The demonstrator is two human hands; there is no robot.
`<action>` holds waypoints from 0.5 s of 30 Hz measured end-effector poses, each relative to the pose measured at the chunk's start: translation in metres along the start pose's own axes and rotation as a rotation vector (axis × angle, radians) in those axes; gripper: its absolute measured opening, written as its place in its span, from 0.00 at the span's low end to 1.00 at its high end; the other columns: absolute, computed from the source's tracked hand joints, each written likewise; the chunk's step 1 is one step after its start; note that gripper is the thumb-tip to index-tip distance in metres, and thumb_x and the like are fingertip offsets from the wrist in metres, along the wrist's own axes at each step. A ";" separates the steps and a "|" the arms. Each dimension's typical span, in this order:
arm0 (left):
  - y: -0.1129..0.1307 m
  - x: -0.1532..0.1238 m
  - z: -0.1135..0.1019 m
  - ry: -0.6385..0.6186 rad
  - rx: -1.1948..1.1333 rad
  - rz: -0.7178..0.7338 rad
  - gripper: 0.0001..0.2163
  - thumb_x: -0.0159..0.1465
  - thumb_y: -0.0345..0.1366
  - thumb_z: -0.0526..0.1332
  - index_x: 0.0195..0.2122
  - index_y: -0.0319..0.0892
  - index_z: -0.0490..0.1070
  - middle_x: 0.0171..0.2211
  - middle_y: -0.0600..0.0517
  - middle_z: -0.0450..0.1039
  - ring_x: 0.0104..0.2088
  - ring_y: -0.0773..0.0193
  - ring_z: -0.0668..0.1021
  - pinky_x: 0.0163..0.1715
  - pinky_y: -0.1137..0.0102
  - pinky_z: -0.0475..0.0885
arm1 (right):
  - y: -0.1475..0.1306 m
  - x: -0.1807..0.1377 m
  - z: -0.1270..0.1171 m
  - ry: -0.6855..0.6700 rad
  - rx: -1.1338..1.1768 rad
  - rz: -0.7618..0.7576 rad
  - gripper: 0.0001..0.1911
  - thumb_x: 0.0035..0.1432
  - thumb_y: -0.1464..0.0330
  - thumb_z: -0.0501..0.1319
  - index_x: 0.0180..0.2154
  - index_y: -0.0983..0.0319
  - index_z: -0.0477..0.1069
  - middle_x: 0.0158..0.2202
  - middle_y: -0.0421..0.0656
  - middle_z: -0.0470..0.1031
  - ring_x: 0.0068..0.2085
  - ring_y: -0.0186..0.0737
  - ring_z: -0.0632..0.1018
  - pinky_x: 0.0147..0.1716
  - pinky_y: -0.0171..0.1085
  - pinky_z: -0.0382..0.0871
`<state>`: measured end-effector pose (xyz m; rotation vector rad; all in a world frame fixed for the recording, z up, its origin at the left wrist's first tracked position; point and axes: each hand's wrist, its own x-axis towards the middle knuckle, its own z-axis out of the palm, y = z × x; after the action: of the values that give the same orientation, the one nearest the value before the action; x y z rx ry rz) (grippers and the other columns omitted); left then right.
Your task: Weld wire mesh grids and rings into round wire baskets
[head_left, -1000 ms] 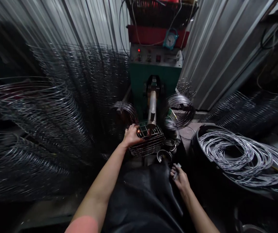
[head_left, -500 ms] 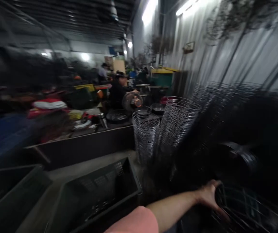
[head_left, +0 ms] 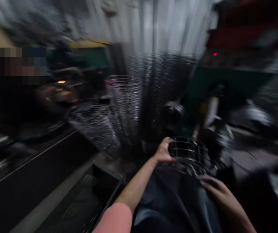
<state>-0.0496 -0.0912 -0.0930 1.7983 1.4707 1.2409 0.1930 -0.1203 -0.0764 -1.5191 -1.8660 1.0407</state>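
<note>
In the head view, a round wire basket (head_left: 190,150) with a grid of metal bars is held above my dark-clad lap. My left hand (head_left: 164,151) is closed round its left side, thumb on top. Near the lower right edge of the basket is my right hand (head_left: 213,186), its fingers pointing left and smeared by motion. Whether those fingers grip the basket or something small I cannot make out. Behind the basket stands a machine (head_left: 212,110) with a pale metal arm, also blurred.
Tall stacks of round wire pieces (head_left: 126,103) rise beyond my left hand. A dark green plastic crate (head_left: 80,200) sits on the floor at lower left, beside a dark low panel (head_left: 32,165). A green-and-red cabinet (head_left: 228,81) with a red light stands right. A co-worker is at far left.
My view has swung to the right. The wire basket and my left hand have come from the lower right to the middle, and my right hand has come into view.
</note>
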 end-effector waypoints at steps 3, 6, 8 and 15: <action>0.009 0.001 0.006 -0.140 0.171 0.021 0.45 0.35 0.38 0.73 0.56 0.37 0.59 0.60 0.36 0.53 0.62 0.41 0.56 0.61 0.49 0.52 | -0.029 -0.011 -0.019 -0.288 0.160 0.005 0.14 0.52 0.63 0.59 0.39 0.62 0.76 0.34 0.47 0.78 0.39 0.47 0.77 0.42 0.43 0.70; 0.019 0.002 0.016 -0.232 0.296 0.084 0.44 0.37 0.37 0.72 0.57 0.37 0.58 0.61 0.35 0.52 0.63 0.40 0.54 0.61 0.46 0.49 | -0.042 0.017 -0.015 -0.213 -0.016 -0.096 0.11 0.54 0.71 0.56 0.36 0.63 0.77 0.34 0.44 0.78 0.38 0.42 0.77 0.42 0.38 0.68; 0.025 0.002 0.021 -0.251 0.337 0.105 0.43 0.37 0.37 0.72 0.56 0.37 0.58 0.61 0.35 0.53 0.62 0.40 0.55 0.60 0.46 0.50 | -0.039 0.031 -0.006 -0.099 -0.240 -0.159 0.10 0.55 0.73 0.56 0.35 0.63 0.77 0.34 0.46 0.78 0.38 0.41 0.77 0.40 0.36 0.67; 0.026 0.014 0.023 -0.292 0.309 0.062 0.43 0.38 0.36 0.72 0.57 0.38 0.58 0.61 0.36 0.52 0.62 0.42 0.56 0.61 0.50 0.53 | -0.007 0.026 -0.004 -0.091 -0.295 -0.425 0.11 0.56 0.70 0.61 0.43 0.60 0.74 0.39 0.45 0.76 0.40 0.38 0.77 0.40 0.34 0.69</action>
<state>-0.0172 -0.0818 -0.0772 2.1340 1.5065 0.7640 0.1857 -0.0949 -0.0708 -1.1542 -2.3546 0.6688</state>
